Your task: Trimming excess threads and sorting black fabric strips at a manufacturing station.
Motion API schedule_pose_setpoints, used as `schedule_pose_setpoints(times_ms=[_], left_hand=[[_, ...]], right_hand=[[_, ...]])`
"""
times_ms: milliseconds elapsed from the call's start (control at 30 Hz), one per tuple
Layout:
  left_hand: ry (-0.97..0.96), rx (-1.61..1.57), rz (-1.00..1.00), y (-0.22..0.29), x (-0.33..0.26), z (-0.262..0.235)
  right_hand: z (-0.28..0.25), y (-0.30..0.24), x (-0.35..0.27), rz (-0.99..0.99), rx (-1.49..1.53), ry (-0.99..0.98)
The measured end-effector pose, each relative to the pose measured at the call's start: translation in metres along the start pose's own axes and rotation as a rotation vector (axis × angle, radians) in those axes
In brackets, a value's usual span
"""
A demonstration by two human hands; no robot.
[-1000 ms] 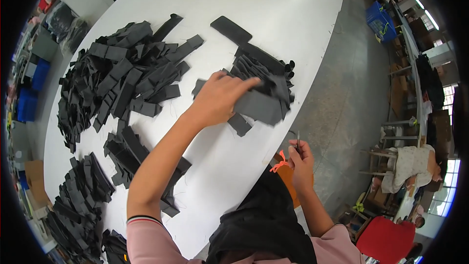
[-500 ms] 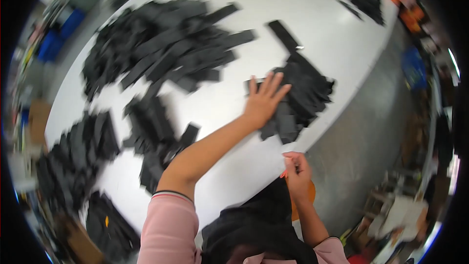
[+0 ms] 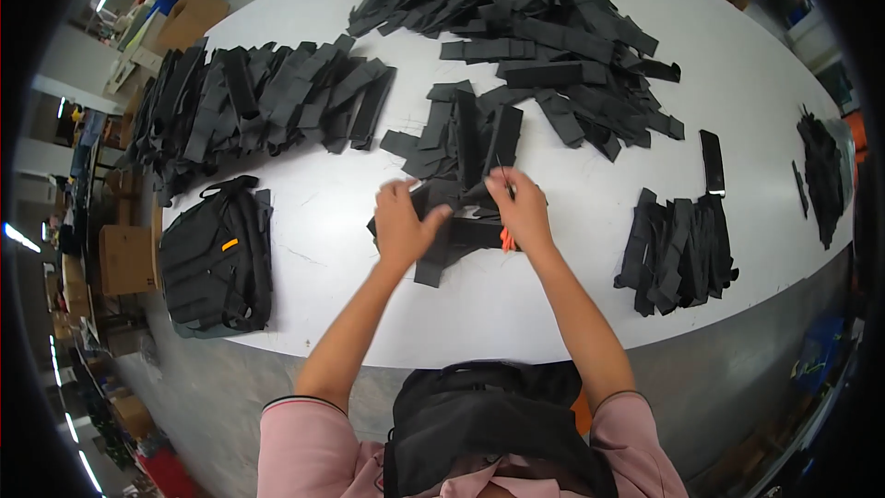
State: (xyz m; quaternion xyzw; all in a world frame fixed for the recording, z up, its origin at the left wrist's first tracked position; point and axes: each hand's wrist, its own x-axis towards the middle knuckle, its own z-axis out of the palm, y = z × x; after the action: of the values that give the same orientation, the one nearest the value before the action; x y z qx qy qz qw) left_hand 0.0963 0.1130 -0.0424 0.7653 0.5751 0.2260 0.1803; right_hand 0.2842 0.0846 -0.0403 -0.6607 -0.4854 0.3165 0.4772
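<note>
Ctr of frame, L hand [image 3: 404,224] lay over blk strips [image 3: 467,140] piled loosely on the white table [image 3: 323,198], thumb held well out from the other fingers, which sat close together; couldn't tell if they gripped a strip, bit blurred. R hand [image 3: 524,209], just right of ctr, pinched a thin pointed tool [image 3: 503,173] btwn thumb & fingers, tip up, w/ an orange cord [image 3: 507,240] hanging by the palm. Strips ran from above the hands down btwn & below them, some crossing at angles. Big heap [image 3: 498,0] of same at top ctr, a long row [image 3: 267,101] upper left, smaller bundle [image 3: 678,254] right side, dk pile [image 3: 820,175] near far right edge. Blk backpack [image 3: 207,267] w/ orange tag [image 3: 230,244] lay mid-left.
</note>
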Motion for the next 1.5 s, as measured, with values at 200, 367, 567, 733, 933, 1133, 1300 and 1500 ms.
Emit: schedule_pose_setpoints(times_ms=[200,367,567,733,933,1133,1300,1500], left_hand=[[-0.312,-0.006,-0.13,-0.004,-0.037,0.044],[-0.141,-0.601,-0.347,-0.05,-0.045,0.0],[-0.475,-1.407,-0.516,-0.022,-0.054,-0.045],[-0.371,-1.119,-0.754,-0.028,-0.091,-0.024],[-0.182,-1.361,-0.418,-0.006,-0.098,-0.074],[0.238,-1.266,-0.677,-0.034,-0.107,-0.066],[0.307,-1.048,-0.846,-0.099,-0.091,-0.055],[0.426,-0.968,-0.926,-0.128,-0.093,-0.095]], right_hand=[[0.052,0.041,0.062,0.309,-0.5,-0.154],[-0.018,0.015,0.019,0.579,0.555,-0.243],[-0.054,-0.028,-0.08,0.606,0.706,-0.363],[-0.017,0.003,-0.12,0.765,0.537,-0.141],[-0.017,-0.062,-0.098,0.173,0.102,-0.03],[0.016,-0.102,-0.112,-0.195,0.109,-0.156],[0.067,-0.08,-0.156,-0.219,-0.013,-0.56],[0.029,-0.041,-0.104,-0.085,-0.112,-0.27]])
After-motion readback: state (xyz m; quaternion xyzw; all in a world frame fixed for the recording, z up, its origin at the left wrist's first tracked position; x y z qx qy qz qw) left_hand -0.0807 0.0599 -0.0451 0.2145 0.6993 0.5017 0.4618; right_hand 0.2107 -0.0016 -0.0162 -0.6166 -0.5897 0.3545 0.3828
